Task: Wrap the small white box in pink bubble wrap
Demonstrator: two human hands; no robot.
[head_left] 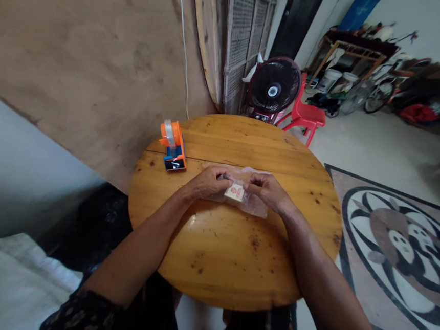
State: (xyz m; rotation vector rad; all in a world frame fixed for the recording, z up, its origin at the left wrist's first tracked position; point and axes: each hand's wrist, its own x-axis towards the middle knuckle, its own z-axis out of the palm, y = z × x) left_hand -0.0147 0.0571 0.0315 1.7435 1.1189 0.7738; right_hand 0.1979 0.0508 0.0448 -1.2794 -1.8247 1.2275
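Observation:
Near the middle of the round wooden table (231,258), a small white box with red print (235,191) lies on a sheet of clear bubble wrap (257,207). My left hand (208,182) is at the box's left side, its fingers pinched at the wrap's edge. On the other side, my right hand (267,189) has thumb and fingers pressed together on the wrap by the box's upper right corner. An orange and blue tape dispenser (173,146) with a roll of clear tape stands at the table's left rear.
Behind the table are a dark fan (273,90) and a red plastic chair (307,113). A wooden board (99,46) leans along the left. A panda-patterned floor design (409,248) lies to the right.

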